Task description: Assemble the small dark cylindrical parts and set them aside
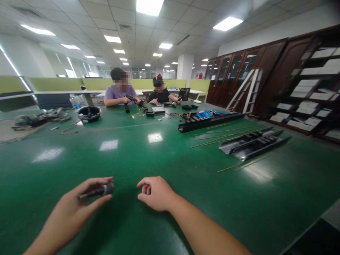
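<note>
Lying between the thumb and the curved fingers of the left hand (pixel 70 209), a small dark object (pixel 98 191), perhaps a tool with a rounded grey end though blur hides its details, points that end toward the fingertips and its thin end back into the palm. The thumb runs along its near side and the other fingers along its far side. To its right, apart from it, the right hand (pixel 157 194) holds nothing visible, its fingers loosely curled, the index fingertip a narrow gap from the others. Both hands are over the near part of the green table (pixel 127 159). Farther off at the right are black metal channels (pixel 261 145) and thin rods (pixel 212 137); beyond them, a longer black channel (pixel 209 122) lies near blue packets (pixel 205 114). A black basket (pixel 89 114) stands at the far left. Two people sit at the far edge, one in a purple shirt (pixel 109 94), the other in a black shirt (pixel 162 95).
</note>
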Available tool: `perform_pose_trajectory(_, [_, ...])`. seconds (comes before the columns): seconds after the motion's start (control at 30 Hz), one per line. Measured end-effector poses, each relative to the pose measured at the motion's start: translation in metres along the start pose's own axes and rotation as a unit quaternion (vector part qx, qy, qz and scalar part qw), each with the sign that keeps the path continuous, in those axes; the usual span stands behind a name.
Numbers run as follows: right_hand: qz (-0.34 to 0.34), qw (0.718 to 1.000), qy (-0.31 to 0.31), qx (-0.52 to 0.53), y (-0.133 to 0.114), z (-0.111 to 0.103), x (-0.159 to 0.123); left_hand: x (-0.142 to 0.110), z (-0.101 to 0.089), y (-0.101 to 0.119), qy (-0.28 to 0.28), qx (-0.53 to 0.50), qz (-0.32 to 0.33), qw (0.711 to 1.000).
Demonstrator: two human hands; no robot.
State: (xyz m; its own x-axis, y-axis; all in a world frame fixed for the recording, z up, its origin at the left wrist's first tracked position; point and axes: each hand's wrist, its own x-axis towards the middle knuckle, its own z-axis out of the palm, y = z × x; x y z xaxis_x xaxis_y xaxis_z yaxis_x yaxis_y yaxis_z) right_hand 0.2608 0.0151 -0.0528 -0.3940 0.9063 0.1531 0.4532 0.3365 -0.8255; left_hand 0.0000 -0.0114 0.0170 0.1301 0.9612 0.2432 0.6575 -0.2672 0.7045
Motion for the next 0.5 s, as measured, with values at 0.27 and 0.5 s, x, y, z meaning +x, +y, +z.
perform_pose_trajectory(0.27, [-0.013, 1.000, 0.009, -0.015, 0.000, -0.001, 0.002, 0.018, 0.086, -0.001, -0.043, -0.048, 0.082, 0.995])
perform_pose_trajectory(0.5, [0.002, 1.000, 0.006, 0.019, 0.003, 0.006, 0.004, 0.010, 0.082, -0.008, -0.060, -0.035, 0.111, 0.991])
